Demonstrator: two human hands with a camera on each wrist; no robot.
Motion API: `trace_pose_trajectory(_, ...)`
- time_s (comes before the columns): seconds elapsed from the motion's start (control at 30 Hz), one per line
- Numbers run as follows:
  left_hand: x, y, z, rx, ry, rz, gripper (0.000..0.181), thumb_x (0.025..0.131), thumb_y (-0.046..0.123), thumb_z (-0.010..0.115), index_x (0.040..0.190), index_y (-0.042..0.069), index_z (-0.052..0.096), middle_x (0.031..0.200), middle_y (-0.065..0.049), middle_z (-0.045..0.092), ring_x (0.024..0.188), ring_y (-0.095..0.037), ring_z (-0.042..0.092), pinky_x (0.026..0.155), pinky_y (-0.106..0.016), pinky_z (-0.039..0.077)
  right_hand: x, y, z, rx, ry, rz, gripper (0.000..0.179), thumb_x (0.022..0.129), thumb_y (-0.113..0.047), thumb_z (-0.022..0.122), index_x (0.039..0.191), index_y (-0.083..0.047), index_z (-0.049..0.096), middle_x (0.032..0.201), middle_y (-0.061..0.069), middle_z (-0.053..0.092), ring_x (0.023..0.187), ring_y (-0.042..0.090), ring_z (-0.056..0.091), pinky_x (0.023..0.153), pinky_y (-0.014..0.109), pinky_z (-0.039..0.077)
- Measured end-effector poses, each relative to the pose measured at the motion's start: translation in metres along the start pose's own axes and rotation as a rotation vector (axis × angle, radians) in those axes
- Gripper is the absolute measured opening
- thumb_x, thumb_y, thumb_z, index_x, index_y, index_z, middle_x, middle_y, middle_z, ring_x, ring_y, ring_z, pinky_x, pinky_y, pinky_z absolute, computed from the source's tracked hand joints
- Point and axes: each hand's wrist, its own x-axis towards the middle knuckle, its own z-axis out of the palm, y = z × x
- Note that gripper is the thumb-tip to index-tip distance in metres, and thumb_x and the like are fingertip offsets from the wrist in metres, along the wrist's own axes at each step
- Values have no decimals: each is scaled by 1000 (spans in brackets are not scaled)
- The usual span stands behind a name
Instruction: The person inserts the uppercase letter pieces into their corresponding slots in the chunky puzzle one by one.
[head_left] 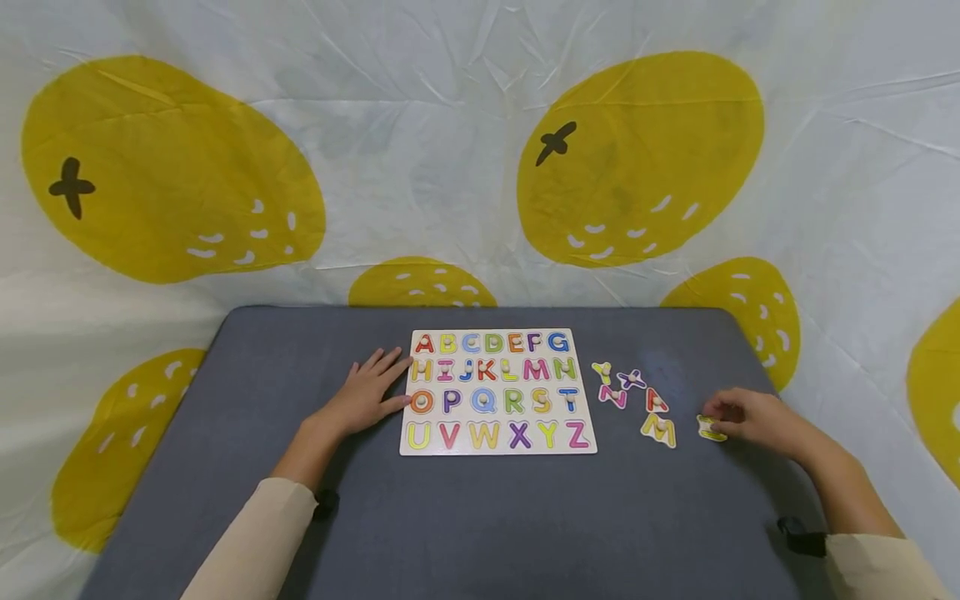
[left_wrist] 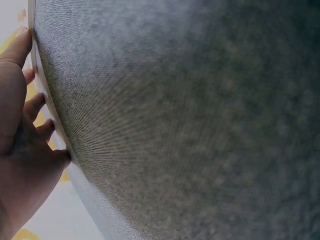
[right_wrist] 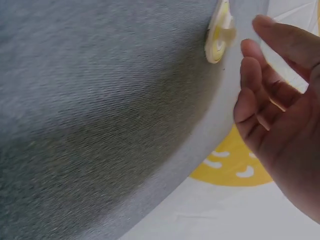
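My left hand (head_left: 365, 395) lies on the table with fingers spread, its fingertips and thumb touching the left edge of the alphabet puzzle board (head_left: 457, 422). The left wrist view shows the fingertips (left_wrist: 64, 156) along the board's thin edge. At the far right, my right hand (head_left: 756, 423) hovers beside a yellow letter piece (head_left: 708, 431). In the right wrist view, that yellow piece (right_wrist: 218, 41) lies on the table with its knob facing the hand; the loosely bent fingers (right_wrist: 248, 75) are apart from it. Which letter it is cannot be made out.
Between board and right hand lie several loose knobbed letters: a yellow-green Y (head_left: 602, 368), a purple X (head_left: 632, 380), a pink N (head_left: 613, 398), a red A (head_left: 656, 402) and a yellow M (head_left: 658, 432). The dark grey table (head_left: 525, 525) meets a fruit-patterned curtain (head_left: 420, 183) behind.
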Motion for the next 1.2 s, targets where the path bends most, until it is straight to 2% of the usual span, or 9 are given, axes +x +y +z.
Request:
trace_pose_trajectory(0.1,0,-1,0,0,-10,-9,76,100,45,65,163,16,35,170,-17,27,157,-47,16,118,-77,14,-5,4,2,28,-53,23,17,85,-9,83,96,-16,71,92,-8,67,78,-7,53,67,23,50)
trace_pose_trajectory(0.3,1,-2,0,-1,-19,-15,77,100,45,65,164,17,33,171,-16,25,158,-46,14,118,-76,13,-7,8,9,0,10,-29,20,82,-3,83,92,-14,70,83,-11,62,73,-7,48,62,23,46)
trace_pose_trajectory(0.47,0,0,-1,-1,-8,-6,76,100,44,66,163,15,35,169,-18,28,157,-48,17,117,-77,14,-5,6,11,-24,19,-2,16,86,-5,81,91,-14,70,82,-13,60,72,-6,47,62,23,46)
trace_pose_trajectory(0.67,-1,2,-3,-10,0,1,75,100,43,66,162,14,36,168,-20,29,156,-49,18,116,-79,15,0,-2,9,-26,39,13,17,84,-6,82,92,-16,71,82,-14,60,73,-6,47,65,22,47)
trace_pose_trajectory(0.97,-3,3,-3,-8,-2,-9,75,100,44,67,162,14,36,169,-19,29,156,-49,18,117,-78,15,20,-30,7,-33,54,-26,14,87,-7,81,94,-15,72,84,-13,62,75,-4,50,68,24,49)
trace_pose_trajectory(1.2,-2,4,-3,-15,-8,-13,75,100,44,66,163,16,35,169,-17,27,157,-47,16,118,-77,14,41,-56,10,-1,70,-64,12,89,-6,79,96,-13,73,85,-10,63,76,-2,53,68,26,50)
